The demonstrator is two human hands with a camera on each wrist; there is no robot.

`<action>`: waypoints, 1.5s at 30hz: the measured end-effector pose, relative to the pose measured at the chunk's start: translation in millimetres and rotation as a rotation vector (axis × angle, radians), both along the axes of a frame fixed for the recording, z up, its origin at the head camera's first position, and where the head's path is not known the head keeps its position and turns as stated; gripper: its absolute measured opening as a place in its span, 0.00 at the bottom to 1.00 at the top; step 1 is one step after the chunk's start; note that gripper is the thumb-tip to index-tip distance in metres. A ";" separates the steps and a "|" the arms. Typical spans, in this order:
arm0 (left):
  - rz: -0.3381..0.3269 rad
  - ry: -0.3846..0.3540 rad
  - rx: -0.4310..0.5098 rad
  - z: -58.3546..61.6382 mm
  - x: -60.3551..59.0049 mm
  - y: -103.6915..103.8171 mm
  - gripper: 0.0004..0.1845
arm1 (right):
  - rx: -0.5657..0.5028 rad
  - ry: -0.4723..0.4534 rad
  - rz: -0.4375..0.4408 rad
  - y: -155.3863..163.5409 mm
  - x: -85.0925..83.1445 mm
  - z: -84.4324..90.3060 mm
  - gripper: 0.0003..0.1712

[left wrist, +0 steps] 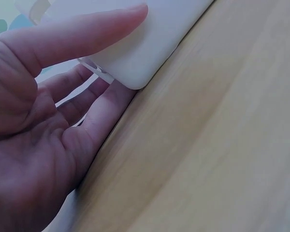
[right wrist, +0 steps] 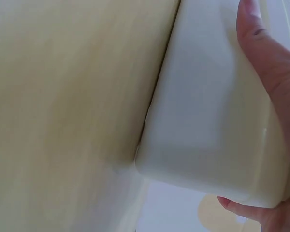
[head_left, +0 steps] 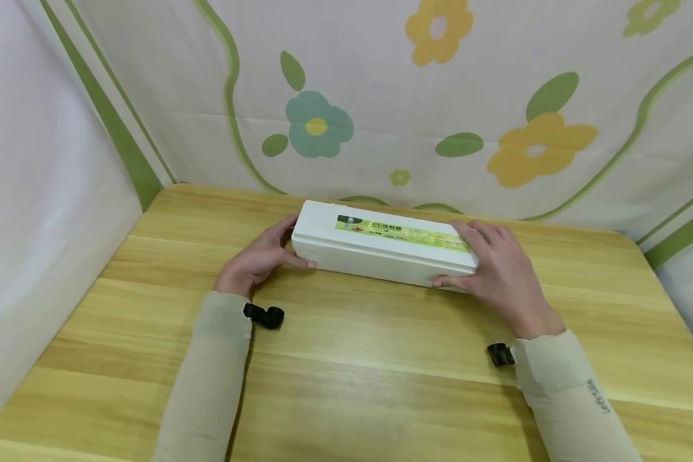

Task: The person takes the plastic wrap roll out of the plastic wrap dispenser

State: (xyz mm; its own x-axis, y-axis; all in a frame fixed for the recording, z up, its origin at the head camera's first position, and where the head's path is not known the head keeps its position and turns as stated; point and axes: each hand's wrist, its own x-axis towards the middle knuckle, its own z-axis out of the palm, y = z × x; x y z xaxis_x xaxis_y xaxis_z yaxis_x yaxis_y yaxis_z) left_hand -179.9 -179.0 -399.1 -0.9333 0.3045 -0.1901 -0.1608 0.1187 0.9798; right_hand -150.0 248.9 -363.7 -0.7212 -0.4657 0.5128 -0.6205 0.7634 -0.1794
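Note:
A long white box [head_left: 381, 247] with a green and yellow label on top lies crosswise on the wooden table [head_left: 352, 372]. My left hand [head_left: 265, 253] holds its left end, thumb laid along the front face and fingers behind the end. In the left wrist view the thumb [left wrist: 87, 34] presses the white box [left wrist: 154, 43] while the fingers reach past its corner. My right hand [head_left: 496, 273] wraps the right end, fingers over the top and thumb on the front face. The right wrist view shows the box's rounded end [right wrist: 208, 121] cupped by that hand [right wrist: 270, 72].
A floral cloth backdrop [head_left: 439, 96] hangs close behind the box, and a plain white cloth [head_left: 34, 192] closes off the left side. Black camera mounts [head_left: 264, 315] sit at both wrists. Bare table top stretches between the box and the near edge.

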 end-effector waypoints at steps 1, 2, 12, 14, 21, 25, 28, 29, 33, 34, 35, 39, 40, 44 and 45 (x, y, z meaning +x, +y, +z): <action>0.000 0.003 0.001 0.4 0.1 0.0 0.63 | -0.007 0.002 0.000 0.0 -0.1 0.1 0.64; 0.000 0.004 0.000 0.6 0.2 0.1 0.63 | -0.013 0.003 0.001 0.1 0.0 0.4 0.64; -0.012 0.007 -0.013 -3.3 2.1 -0.4 0.63 | 0.038 -0.008 0.010 2.6 -0.4 5.9 0.66; -0.014 0.009 -0.010 -2.9 1.9 -0.5 0.63 | 0.047 -0.004 0.013 2.5 -0.8 7.4 0.66; -0.003 0.004 -0.004 0.4 1.9 0.3 0.63 | 0.079 -0.010 0.020 0.5 -1.3 11.4 0.60; -0.008 0.007 -0.007 1.2 2.8 1.4 0.63 | 0.097 -0.029 0.015 1.1 -0.9 13.1 0.63; -0.006 0.007 -0.010 1.5 3.9 2.0 0.64 | 0.106 -0.018 0.034 3.1 -1.5 15.4 0.64; -0.004 0.007 -0.011 1.6 4.2 2.1 0.64 | 0.113 -0.006 0.042 3.6 -2.1 16.6 0.64; -0.003 0.009 -0.008 0.9 4.3 2.5 0.64 | 0.140 0.015 0.050 5.5 -4.2 20.2 0.65; -0.006 0.010 -0.007 0.6 4.2 2.7 0.63 | 0.151 0.018 0.042 5.9 -4.3 20.7 0.66; -0.007 0.011 -0.007 0.4 3.9 3.0 0.63 | 0.162 0.014 0.029 6.4 -4.2 21.0 0.66; -0.004 0.011 -0.011 -0.2 3.3 2.5 0.63 | 0.200 0.026 0.003 6.6 -6.2 23.5 0.69; -0.004 0.013 -0.011 -0.1 3.3 2.3 0.63 | 0.204 0.038 0.003 6.2 -7.3 24.5 0.70; -0.007 0.021 -0.001 -1.3 3.4 2.2 0.61 | 0.221 0.054 -0.006 2.6 -11.5 29.8 0.71; -0.008 0.024 0.002 -1.9 3.5 2.7 0.61 | 0.227 0.046 -0.013 1.6 -12.1 30.7 0.71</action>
